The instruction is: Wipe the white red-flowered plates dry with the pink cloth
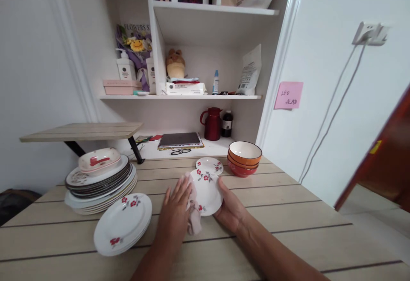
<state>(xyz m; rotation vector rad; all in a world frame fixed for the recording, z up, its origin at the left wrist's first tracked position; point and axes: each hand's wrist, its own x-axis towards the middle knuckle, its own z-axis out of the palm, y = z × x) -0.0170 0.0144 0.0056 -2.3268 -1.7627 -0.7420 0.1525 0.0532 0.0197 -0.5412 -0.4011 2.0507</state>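
A white plate with red flowers (208, 193) is tilted up above the table, its right edge gripped by my right hand (232, 208) with the thumb on the rim. My left hand (176, 206) presses a pale pink cloth (194, 219) against the plate's left side, fingers extended over the cloth. Just behind lies a smaller flowered plate (209, 165), flat on the table and partly hidden by the held one. To the left of my left hand is a short stack of matching flowered plates (123, 223).
A tall stack of plates (99, 191) topped by a pink-white dish (99, 160) stands at left, near a small raised shelf (83, 131). Nested orange and red bowls (244, 159) sit at back right. Behind are glasses (181, 151), a laptop (179, 139) and a red jug (212, 124).
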